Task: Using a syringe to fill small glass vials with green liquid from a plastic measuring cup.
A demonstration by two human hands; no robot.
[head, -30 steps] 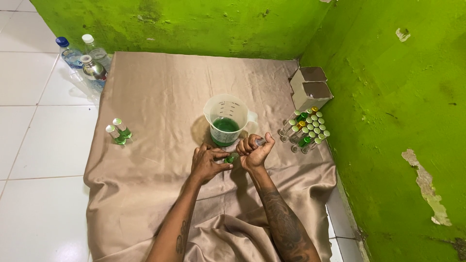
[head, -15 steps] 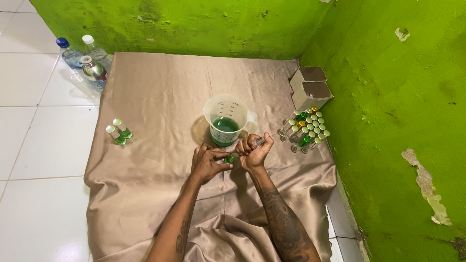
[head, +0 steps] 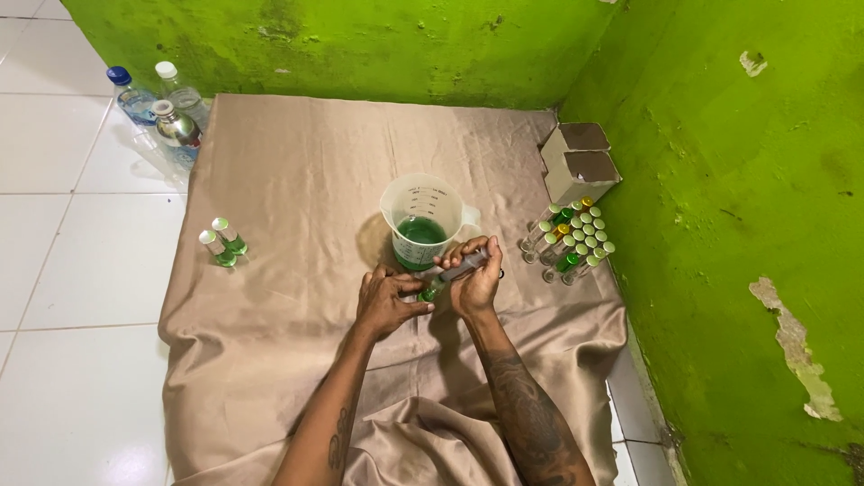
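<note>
A tan satin cloth [head: 297, 180] is spread over the white tiled floor [head: 63, 270], pushed into the corner of two green walls [head: 720, 180]. Near the cloth's far right corner, against the right wall, stand two small open cardboard boxes [head: 580, 162], grey-white outside and brown inside. Just in front of them, along the right edge, is a tight cluster of small clear vials [head: 571, 238] with pale green caps, a couple capped in yellow; some hold green liquid. Off the cloth's far left corner, on the floor, stand three clear plastic bottles [head: 162, 112], one blue-capped, one white-capped, one with a silvery top. Near the left edge two small capped vials of green liquid [head: 222, 243] lie side by side. At the middle of the cloth a clear measuring jug [head: 421, 220] with printed scale marks holds green liquid, and it stands just beyond both hands. The left hand [head: 385, 304] pinches a small vial [head: 428, 292] with green liquid low over the cloth, just in front of the jug. The right hand [head: 475, 274] is clenched around a syringe [head: 463, 266], held slanting with its tip down at the vial's mouth. Both forearms cross the rumpled near edge of the cloth.
</note>
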